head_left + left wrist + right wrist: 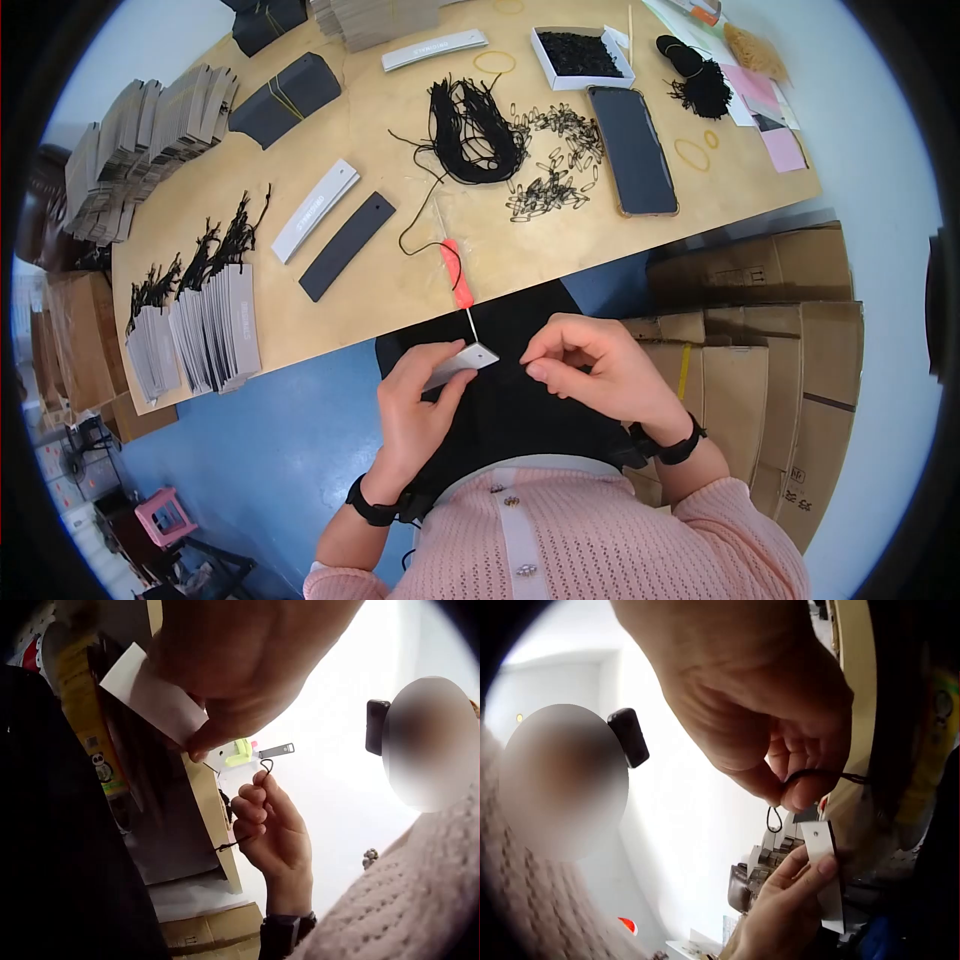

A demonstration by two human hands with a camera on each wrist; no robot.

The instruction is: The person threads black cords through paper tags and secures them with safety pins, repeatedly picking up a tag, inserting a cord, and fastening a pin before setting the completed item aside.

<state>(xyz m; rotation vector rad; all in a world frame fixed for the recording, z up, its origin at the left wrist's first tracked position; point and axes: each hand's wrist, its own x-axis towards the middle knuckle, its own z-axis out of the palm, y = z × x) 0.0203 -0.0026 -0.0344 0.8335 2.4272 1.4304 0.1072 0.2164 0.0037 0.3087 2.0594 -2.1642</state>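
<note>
My left hand (pixel 412 408) grips a pale hang tag (pixel 480 356) between thumb and fingers, its end with the small hole sticking out to the right. To the right of it, my right hand (pixel 605 372) pinches a thin black cord. A small loop of the cord (pixel 774 820) stands out past the fingertips in the right wrist view, and its other end trails from the curled fingers. Loop and tag are apart. A red-handled tool (pixel 455 270) with a thin metal shaft lies at the table edge, just above the tag.
On the table (pixel 400 300) lie a bundle of black cords (pixel 475 130), a pile of small metal pins (pixel 552 190), a phone (pixel 634 150) and a dark tag (pixel 346 246). Strung tags (pixel 215 330) stand at the left. Cardboard boxes (pixel 740 390) lean at the right.
</note>
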